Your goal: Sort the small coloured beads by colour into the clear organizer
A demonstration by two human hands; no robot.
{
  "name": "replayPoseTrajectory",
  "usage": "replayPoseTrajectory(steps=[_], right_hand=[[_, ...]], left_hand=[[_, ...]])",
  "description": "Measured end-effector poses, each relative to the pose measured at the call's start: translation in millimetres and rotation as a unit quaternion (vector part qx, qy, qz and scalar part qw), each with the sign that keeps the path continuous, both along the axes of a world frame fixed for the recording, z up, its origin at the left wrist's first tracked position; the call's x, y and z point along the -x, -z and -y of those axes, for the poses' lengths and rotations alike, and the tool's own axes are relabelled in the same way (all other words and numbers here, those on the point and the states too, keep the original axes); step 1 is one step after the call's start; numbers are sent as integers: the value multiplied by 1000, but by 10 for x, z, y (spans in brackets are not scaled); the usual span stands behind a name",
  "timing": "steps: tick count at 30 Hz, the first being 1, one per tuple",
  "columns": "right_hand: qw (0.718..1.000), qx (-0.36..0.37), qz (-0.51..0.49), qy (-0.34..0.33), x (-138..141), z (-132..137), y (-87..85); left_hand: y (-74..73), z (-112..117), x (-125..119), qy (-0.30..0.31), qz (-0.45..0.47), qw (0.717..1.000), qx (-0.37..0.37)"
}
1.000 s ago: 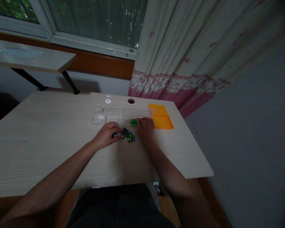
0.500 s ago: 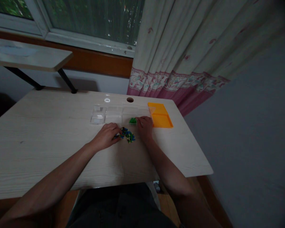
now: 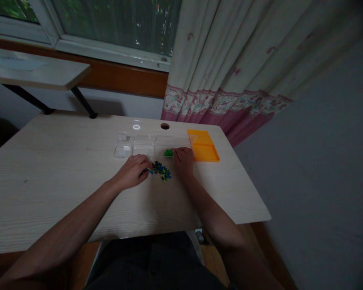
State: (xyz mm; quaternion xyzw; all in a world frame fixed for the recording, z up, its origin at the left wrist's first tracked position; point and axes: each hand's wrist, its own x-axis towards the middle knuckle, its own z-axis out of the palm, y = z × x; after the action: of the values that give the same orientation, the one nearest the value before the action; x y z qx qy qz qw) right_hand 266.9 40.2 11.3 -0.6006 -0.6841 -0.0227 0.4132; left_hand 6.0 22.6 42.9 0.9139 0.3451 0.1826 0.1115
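A small heap of mixed blue, green, yellow and dark plastic pieces lies on the table between my hands. My left hand rests at the heap's left edge, its fingers curled in; anything inside them is hidden. Beyond the heap stands a clear plastic box with compartments. Green pieces are gathered in one of its front compartments. Beside them is my right hand, fingertips drawn together at the compartment's right side. Whatever those fingertips pinch is too small to make out.
An orange two-part tray lies just right of the clear box. The pale wooden table has a round cable hole near its back edge. A raised shelf stands at the back left; a curtain hangs behind.
My left hand has shifted slightly left, showing more of the heap's left edge. My right hand stays by the green pieces. The camera view has moved a little.
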Motion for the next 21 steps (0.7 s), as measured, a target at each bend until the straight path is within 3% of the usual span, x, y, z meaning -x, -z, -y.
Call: replayPoseTrajectory(steps=[21], right_hand=[[1000, -2, -6, -12, 16, -2, -16]], left_hand=[[54, -9, -50, -2, 9, 1000, 4]])
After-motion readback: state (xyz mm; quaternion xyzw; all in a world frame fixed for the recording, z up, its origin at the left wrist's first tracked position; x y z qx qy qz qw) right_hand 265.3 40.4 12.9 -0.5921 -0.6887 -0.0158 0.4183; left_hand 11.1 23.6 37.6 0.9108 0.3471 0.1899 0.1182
